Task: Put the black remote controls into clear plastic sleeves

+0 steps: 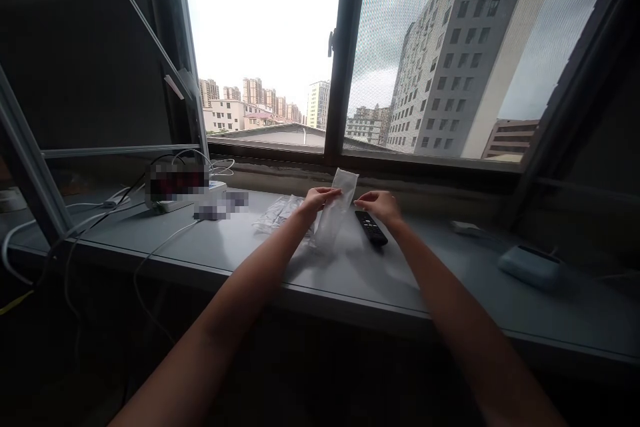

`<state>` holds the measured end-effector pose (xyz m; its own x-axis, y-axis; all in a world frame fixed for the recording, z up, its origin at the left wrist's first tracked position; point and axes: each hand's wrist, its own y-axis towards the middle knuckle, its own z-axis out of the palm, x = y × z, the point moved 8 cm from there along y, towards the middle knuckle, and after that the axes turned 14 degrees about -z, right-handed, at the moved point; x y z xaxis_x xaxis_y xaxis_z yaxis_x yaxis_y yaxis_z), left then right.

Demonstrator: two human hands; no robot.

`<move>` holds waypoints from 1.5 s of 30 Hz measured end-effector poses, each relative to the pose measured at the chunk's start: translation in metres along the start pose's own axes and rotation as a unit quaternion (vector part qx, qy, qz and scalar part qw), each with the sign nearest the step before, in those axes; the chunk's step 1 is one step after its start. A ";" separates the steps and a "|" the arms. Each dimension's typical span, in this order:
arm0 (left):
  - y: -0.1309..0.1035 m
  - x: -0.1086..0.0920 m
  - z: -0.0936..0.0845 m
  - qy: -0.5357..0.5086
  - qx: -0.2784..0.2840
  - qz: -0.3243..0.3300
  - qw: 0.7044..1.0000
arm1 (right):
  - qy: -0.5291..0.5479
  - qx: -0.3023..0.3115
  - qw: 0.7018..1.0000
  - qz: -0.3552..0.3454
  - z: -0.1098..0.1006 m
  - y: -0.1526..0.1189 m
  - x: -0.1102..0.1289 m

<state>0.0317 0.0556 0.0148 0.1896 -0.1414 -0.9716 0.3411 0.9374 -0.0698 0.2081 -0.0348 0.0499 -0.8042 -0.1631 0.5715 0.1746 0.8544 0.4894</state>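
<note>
My left hand (320, 198) pinches a clear plastic bag (334, 221) near its upper part, and the bag hangs down toward the tabletop. To the right of the bag is my right hand (380, 205), its thumb and fingertips pressed together; whatever they hold, if anything, is too small to make out. Just below that hand a black remote control (372, 228) lies on the grey table (200, 245). Behind my left wrist sits a pile of clear plastic packaging (278, 213), partly covered by the forearm.
A boxy device with a blurred front (177, 183) stands at the left, with cables around it. White cords (165, 248) hang over the front edge. Farther right are a pale blue box (530, 265) and a small white object (466, 228). A window (265, 47) rises behind the table.
</note>
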 end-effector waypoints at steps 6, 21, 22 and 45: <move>0.002 0.001 0.003 0.008 0.021 0.006 1.000 | 0.110 -0.022 0.994 -0.010 0.005 0.007 -0.007; -0.009 -0.003 0.022 0.061 0.085 0.020 0.994 | 0.352 -0.034 0.935 -0.008 0.012 0.003 -0.005; -0.014 -0.004 0.026 0.065 0.103 0.028 0.992 | 0.358 -0.047 0.933 -0.005 0.011 0.004 -0.007; -0.048 0.025 0.065 0.359 0.293 -0.068 0.884 | 0.258 -0.263 0.926 0.083 -0.034 0.009 -0.071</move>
<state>0.0798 -0.0132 0.0081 -0.4509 0.1955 -0.8709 0.7737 0.5722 -0.2721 0.2858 -0.0321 0.0361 -0.3874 -0.3813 0.8394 0.6332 0.5517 0.5428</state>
